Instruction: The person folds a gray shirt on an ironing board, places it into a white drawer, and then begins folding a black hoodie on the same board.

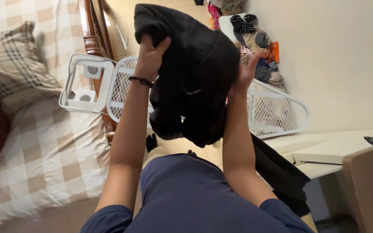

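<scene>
Left hand (151,54) first: we have it raised in front of us with the fingers curled over the upper edge of a black garment (191,77), the thumb spread against the cloth and a dark beaded bracelet (140,80) at the wrist. Our right hand (246,71) is up on the other side of the same garment, palm pressed to the fabric; its fingertips are hidden behind the cloth, so we cannot tell how far it is closed. Gripped high at both sides, the garment hangs bunched between our hands, its bulk sagging below them, and more black cloth trails down past our right forearm. Behind and below both hands a white mesh ironing board (277,110) lies on the tiled floor (119,17), its iron rest (85,82) to the left of our left hand. Further left is a bed (52,151) with a checked sheet and a plaid pillow (16,60). Beyond our right hand a heap of mixed clothes (255,43) sits against the plain wall (337,56), and a pale low platform (333,149) lies to the right.
</scene>
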